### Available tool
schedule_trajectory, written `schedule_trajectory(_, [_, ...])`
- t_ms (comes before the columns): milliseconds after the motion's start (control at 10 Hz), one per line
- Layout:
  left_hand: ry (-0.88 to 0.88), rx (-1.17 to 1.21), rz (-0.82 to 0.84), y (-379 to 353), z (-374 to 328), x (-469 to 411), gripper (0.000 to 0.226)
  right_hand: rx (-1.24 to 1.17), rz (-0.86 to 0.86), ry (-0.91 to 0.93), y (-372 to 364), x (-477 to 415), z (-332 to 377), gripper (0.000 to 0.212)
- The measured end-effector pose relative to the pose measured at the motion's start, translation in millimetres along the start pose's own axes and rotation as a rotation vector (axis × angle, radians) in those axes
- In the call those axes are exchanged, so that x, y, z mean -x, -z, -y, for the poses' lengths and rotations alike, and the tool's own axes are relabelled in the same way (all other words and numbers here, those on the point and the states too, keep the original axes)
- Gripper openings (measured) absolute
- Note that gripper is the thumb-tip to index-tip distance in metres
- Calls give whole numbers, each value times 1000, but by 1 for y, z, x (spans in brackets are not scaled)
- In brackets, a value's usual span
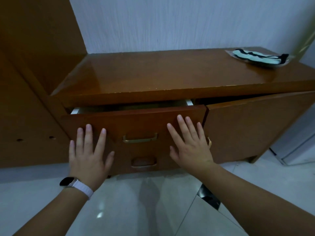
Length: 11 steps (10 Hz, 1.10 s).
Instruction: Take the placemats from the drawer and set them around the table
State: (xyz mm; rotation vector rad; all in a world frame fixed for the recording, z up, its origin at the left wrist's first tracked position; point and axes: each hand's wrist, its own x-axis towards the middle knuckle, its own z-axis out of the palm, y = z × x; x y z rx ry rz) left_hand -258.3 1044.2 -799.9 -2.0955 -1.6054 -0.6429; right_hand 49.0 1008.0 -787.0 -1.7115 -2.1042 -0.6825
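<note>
The left hand (88,155) and the right hand (190,147) are lying flat on the top drawer (133,123), one on either side of its brass handle (140,138); fingers are straight and spread, gripping nothing. The drawer is standing only a crack open under the sideboard top (153,74). Its inside is showing too little to make out any placemats, and no table is showing. I am judging nearly everything undone: opening wide, lifting mats out, laying them round.

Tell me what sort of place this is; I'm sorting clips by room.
Likely a room in a home: a wooden sideboard with a part-open drawer, glossy floor tiles, a pale wall.
</note>
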Motion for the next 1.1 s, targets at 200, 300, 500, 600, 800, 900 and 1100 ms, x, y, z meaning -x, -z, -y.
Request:
schedule_trajectory(200, [39, 58, 22, -11, -1, -12, 72, -58, -17, -54, -20, -12, 2, 82])
schedule_trajectory(300, [45, 84, 32, -18, -3, -21, 73, -82, -3, -81, -28, -20, 2, 83])
schedule_trajectory(500, [65, 123, 54, -32, -1, -34, 77, -112, 38, -116, -41, -31, 5, 84])
schedule_trajectory(600, [76, 126, 62, -32, 1, -33, 78, -113, 30, -121, -46, -31, 6, 86])
schedule_trajectory(800, [63, 87, 95, -26, 2, -35, 85, -89, 28, -118, -46, -33, 8, 87])
schedule_trajectory(900, [82, 90, 150, -9, -5, -29, 83, -111, 90, -165, -32, -28, 14, 86])
schedule_trajectory(1100, [-25, 169, 202, 86, -14, -49, 71, -343, 128, -194, 59, -36, 13, 59])
